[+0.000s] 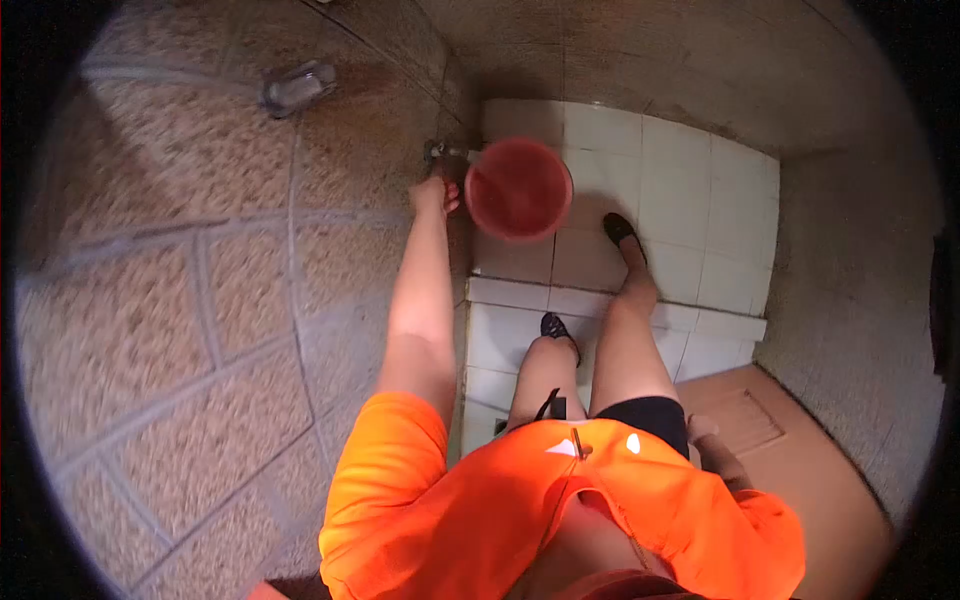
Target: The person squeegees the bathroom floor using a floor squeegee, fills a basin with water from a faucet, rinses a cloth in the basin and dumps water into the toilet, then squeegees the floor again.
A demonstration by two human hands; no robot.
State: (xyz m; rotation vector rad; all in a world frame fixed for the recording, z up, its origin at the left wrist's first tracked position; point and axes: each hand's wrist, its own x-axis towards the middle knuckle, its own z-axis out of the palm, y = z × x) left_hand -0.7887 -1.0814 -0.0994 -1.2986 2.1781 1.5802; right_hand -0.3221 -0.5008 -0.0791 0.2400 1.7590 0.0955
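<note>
My left hand (436, 196) reaches out along the stone wall with its fingers curled in. It is just below a small metal tap (436, 151) on the wall. Whether anything is inside the curled fingers, I cannot make out. Beside the hand stands a round red bucket (519, 190), its rim close to the tap's spout. A streak shows inside the bucket, too blurred to name. My right hand (702, 428) hangs low by my hip, near the brown door, with its fingers mostly hidden.
White tiles (680, 190) cover the floor, with a raised step edge (620, 309) crossing it. My feet wear dark shoes, one (622, 229) beyond the step. A brown door panel (780, 450) is at my right. A clear holder (298, 88) hangs on the stone wall (180, 330).
</note>
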